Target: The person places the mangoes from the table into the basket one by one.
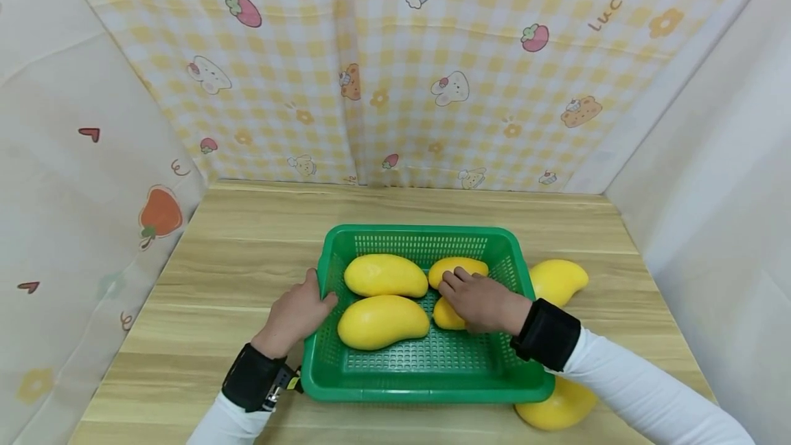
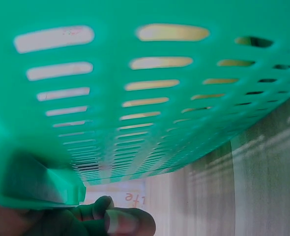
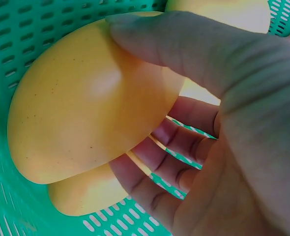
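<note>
My right hand (image 1: 485, 301) reaches into the right half of a green plastic basket (image 1: 395, 395) and grips a yellow mango (image 1: 448, 316). In the right wrist view the thumb lies across the top of this mango (image 3: 81, 108), with the fingers curled at its side. Part of another mango (image 3: 88, 191) shows beneath it in that view. Just behind the hand sits a mango (image 1: 459, 268) in the basket. My left hand (image 1: 296, 314) holds the basket's left rim, thumb inside and fingers outside. From the left wrist, the slotted basket wall (image 2: 105, 118) fills most of the view.
Inside the basket's left half lie two mangoes, one (image 1: 386, 275) behind the other (image 1: 383, 322). Right of the basket, one mango (image 1: 558, 281) rests on the wooden table (image 1: 235, 246); another (image 1: 556, 405) is partly under the right forearm. A patterned curtain (image 1: 395, 53) hangs behind.
</note>
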Tool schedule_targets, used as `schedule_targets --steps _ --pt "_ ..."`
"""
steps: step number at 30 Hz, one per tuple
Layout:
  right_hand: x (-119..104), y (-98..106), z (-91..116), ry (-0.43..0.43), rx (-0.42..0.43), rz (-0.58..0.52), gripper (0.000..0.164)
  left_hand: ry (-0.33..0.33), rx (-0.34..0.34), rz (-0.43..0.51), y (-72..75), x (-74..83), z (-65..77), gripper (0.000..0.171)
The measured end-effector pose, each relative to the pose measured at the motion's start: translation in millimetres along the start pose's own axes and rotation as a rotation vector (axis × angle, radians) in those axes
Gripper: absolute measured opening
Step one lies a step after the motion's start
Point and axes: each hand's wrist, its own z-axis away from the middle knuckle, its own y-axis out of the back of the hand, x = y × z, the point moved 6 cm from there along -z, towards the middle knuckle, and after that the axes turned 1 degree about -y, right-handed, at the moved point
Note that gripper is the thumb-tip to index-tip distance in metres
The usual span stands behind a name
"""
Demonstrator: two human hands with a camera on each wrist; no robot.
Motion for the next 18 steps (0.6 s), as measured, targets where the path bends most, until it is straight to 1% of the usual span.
schedule_targets --steps 3,7,9,11,14,16,18 --pt "0.8 0.8 1.0 -0.004 0.015 0.002 0.039 0.004 -0.003 0.003 -0.4 -0.1 0.3 0.045" --pt "2.2 5.3 3.9 -0.012 0.028 -0.019 0.039 0.007 -0.005 0.006 -1.5 -0.3 0.4 0.046" --pt "3.7 9.6 6.6 -0.018 0.032 -0.055 0.041 0.007 -0.006 0.003 -1.7 -0.4 0.3 0.047" --pt "5.6 15.9 9.5 -0.027 0.046 -0.095 0.04 0.006 -0.005 -0.004 -1.0 -0.2 0.5 0.046" --pt "8.6 25.5 14.8 -0.039 0.078 -0.143 0.042 0.009 0.001 -0.014 0.4 -0.2 0.4 0.046" --pt "10.7 31.2 19.3 -0.062 0.09 -0.182 0.041 0.009 0.005 -0.017 1.0 -0.1 0.6 0.045" --pt "13.1 36.6 25.1 -0.092 0.086 -0.231 0.044 0.009 0.004 -0.011 0.7 -0.1 0.9 0.046"
